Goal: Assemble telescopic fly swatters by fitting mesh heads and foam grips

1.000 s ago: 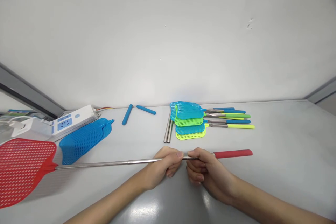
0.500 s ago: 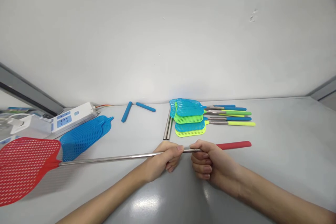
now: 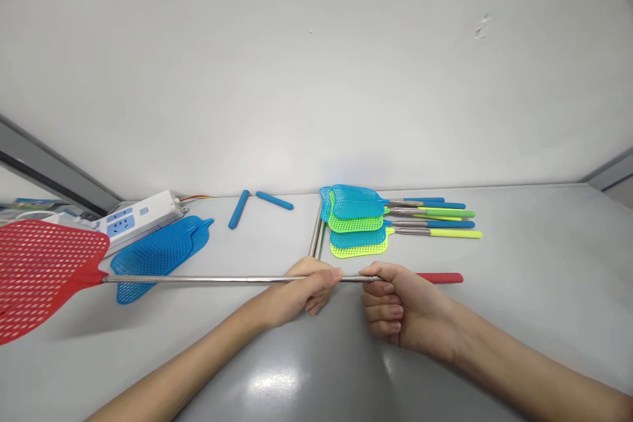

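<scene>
A red fly swatter (image 3: 54,277) with an extended metal telescopic rod spans the front of the table, its perforated head at the left and cut off by the picture's edge. My left hand (image 3: 304,289) is closed around the middle of the rod. Close to the red grip end, my right hand (image 3: 395,303) pinches the rod, its other fingers curled; the red handle (image 3: 440,277) sticks out beyond it. Behind my hands lies a pile of blue and green fly swatters (image 3: 359,221), their rods short and their handles pointing right.
Two metal tubes (image 3: 316,237) lie beside the pile, partly hidden by my left hand. Two blue handle grips (image 3: 239,210) rest near the wall. Stacked blue swatter heads (image 3: 163,250) lie at left by a white power strip (image 3: 143,214). A white wall (image 3: 306,79) closes off the back.
The red swatter's head end has risen, so the rod is now nearly level. My left hand has shifted slightly left and up; my right hand has barely moved.
</scene>
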A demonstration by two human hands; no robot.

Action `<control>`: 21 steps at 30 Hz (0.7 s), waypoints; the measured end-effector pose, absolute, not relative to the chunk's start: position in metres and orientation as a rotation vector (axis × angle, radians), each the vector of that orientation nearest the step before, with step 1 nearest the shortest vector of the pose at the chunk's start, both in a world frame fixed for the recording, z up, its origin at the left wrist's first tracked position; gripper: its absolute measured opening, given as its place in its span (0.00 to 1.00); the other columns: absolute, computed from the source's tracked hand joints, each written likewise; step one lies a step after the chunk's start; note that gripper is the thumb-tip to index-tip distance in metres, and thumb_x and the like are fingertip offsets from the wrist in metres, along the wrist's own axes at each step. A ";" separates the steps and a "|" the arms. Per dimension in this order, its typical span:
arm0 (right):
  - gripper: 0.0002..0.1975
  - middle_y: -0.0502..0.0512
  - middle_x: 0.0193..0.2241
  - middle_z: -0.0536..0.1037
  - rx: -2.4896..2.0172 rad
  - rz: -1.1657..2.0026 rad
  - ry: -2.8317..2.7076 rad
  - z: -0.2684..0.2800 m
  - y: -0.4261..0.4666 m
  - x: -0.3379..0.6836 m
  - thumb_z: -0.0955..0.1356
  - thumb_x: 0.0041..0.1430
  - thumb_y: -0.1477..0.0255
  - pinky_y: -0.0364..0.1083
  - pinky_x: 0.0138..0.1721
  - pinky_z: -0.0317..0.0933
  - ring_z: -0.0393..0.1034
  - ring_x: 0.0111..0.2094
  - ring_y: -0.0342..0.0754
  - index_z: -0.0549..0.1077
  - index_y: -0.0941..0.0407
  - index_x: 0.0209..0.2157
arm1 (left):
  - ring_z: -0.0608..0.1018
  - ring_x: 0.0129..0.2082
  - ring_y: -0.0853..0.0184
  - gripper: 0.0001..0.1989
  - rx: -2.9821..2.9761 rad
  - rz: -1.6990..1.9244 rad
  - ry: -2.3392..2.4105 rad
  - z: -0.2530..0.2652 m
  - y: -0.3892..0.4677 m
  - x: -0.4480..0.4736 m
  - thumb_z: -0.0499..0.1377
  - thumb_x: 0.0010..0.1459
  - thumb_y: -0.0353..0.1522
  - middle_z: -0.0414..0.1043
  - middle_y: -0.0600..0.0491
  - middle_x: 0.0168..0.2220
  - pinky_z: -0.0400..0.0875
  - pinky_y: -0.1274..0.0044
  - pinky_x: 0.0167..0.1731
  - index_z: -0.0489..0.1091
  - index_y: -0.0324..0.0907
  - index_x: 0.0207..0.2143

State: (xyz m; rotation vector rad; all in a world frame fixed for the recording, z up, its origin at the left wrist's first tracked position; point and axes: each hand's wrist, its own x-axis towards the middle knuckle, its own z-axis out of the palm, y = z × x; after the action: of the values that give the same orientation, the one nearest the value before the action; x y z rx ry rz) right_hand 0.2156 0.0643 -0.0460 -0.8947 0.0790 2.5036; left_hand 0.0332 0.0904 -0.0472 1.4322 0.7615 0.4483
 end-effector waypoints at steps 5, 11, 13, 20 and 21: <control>0.18 0.41 0.10 0.44 -0.881 2.513 0.106 -0.041 0.065 0.217 0.62 0.47 0.72 0.37 0.13 0.40 0.41 0.11 0.35 0.47 0.56 0.14 | 0.59 0.15 0.75 0.22 1.518 0.389 0.787 -0.036 0.096 0.028 0.46 0.57 0.37 0.51 0.59 0.11 0.55 0.80 0.18 0.51 0.40 0.11; 0.18 0.41 0.10 0.44 -0.858 2.512 0.093 -0.040 0.065 0.215 0.62 0.48 0.71 0.37 0.13 0.41 0.41 0.11 0.35 0.47 0.56 0.14 | 0.59 0.15 0.75 0.22 1.605 0.331 0.779 -0.030 0.101 0.023 0.44 0.57 0.38 0.51 0.59 0.12 0.55 0.80 0.18 0.51 0.40 0.12; 0.18 0.41 0.10 0.44 -0.850 2.517 0.099 -0.041 0.065 0.215 0.62 0.48 0.71 0.37 0.13 0.41 0.42 0.11 0.35 0.47 0.56 0.14 | 0.60 0.16 0.74 0.22 1.620 0.333 0.782 -0.030 0.101 0.021 0.45 0.57 0.38 0.52 0.58 0.12 0.55 0.80 0.19 0.52 0.40 0.12; 0.18 0.41 0.10 0.45 -0.819 2.535 0.111 -0.043 0.065 0.217 0.63 0.48 0.72 0.37 0.13 0.41 0.42 0.11 0.35 0.47 0.56 0.14 | 0.60 0.17 0.74 0.22 1.647 0.324 0.794 -0.032 0.103 0.017 0.44 0.57 0.39 0.54 0.58 0.13 0.54 0.79 0.19 0.53 0.40 0.13; 0.18 0.41 0.10 0.45 -0.812 2.536 0.112 -0.044 0.064 0.217 0.63 0.48 0.72 0.37 0.13 0.41 0.42 0.11 0.35 0.48 0.56 0.14 | 0.59 0.17 0.74 0.22 1.645 0.324 0.791 -0.032 0.103 0.017 0.44 0.57 0.39 0.53 0.58 0.13 0.54 0.79 0.19 0.53 0.40 0.13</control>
State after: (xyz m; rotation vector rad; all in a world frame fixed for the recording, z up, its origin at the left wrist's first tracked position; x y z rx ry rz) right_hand 0.2169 0.0645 -0.0436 -0.8118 0.1118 2.5359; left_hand 0.0168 0.1028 -0.0318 1.6453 0.7913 0.3238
